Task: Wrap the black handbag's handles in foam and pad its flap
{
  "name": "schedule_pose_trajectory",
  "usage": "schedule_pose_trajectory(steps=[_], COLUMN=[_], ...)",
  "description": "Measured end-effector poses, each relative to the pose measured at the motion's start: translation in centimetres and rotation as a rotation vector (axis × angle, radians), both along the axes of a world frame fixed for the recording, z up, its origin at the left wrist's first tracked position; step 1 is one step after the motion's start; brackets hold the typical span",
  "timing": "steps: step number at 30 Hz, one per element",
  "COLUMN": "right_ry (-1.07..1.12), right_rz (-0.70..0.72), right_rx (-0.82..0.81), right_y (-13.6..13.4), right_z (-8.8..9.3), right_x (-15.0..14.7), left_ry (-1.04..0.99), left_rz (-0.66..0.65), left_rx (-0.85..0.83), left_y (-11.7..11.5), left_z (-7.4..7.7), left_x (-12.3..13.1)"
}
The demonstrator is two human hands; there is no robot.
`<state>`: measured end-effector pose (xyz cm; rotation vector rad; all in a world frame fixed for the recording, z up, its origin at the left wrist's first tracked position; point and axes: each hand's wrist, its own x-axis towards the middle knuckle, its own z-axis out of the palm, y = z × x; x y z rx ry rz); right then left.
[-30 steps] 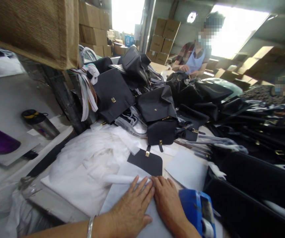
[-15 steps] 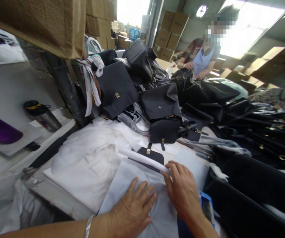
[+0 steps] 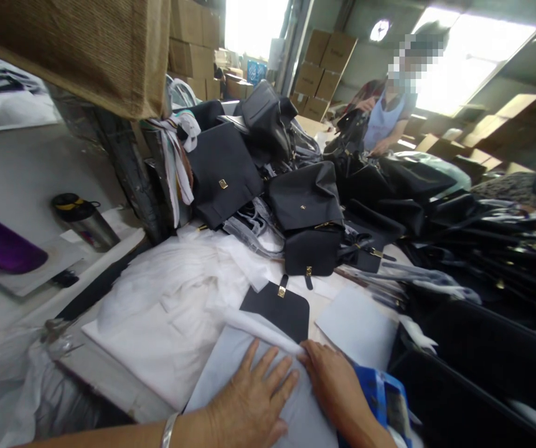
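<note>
My left hand (image 3: 253,393) lies flat with fingers spread on a pale, thin wrapping sheet (image 3: 223,359). At the sheet's far right corner, my right hand (image 3: 330,379) is closed on its loosely folded edge. Just beyond that fold is a black bag flap (image 3: 277,309) with a gold clasp (image 3: 282,290) on a short strap. What lies under the sheet near my hands is hidden. A heap of thin white sheets (image 3: 165,292) is to the left, and another pale sheet (image 3: 356,320) lies right of the flap.
Black bags (image 3: 305,196) are piled at the back, and more dark bags (image 3: 492,367) crowd the right. A blue object (image 3: 375,398) sits beside my right wrist. A steel bottle (image 3: 85,221) stands on the left shelf. A person (image 3: 384,121) in an apron handles a black bag across the table.
My right hand has drawn the sheet's rolled edge back toward me, and more of the black flap shows. My left hand stays flat. The person opposite has raised a hand with a bag.
</note>
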<state>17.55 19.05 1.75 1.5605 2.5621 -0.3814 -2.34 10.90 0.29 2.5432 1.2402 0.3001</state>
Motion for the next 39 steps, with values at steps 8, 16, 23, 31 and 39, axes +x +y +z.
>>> schedule_pose_trajectory(steps=[8,16,23,31,39], right_ry=[0.082,0.013,0.12,-0.071,-0.089], right_rz=[0.021,0.146,0.118,0.109,0.103], right_rx=[0.054,0.219,0.348,-0.012,-0.138], right_y=[-0.2,0.2,0.0,0.7,1.4], right_z=[-0.6,-1.9,-2.2,-0.2,1.0], right_x=[0.2,0.6,1.2,-0.7,-1.3], left_ry=[0.038,0.064,0.095,0.119,0.149], left_rz=[0.109,0.191,0.179,0.177,0.155], left_rx=[-0.092,-0.138,-0.131,-0.094,0.017], left_y=[0.5,0.5,1.2,0.7,0.6], left_z=[-0.9,-1.9,-1.5,-2.3,-1.3], left_x=[-1.3,-2.6,-2.5,-2.6,-2.4])
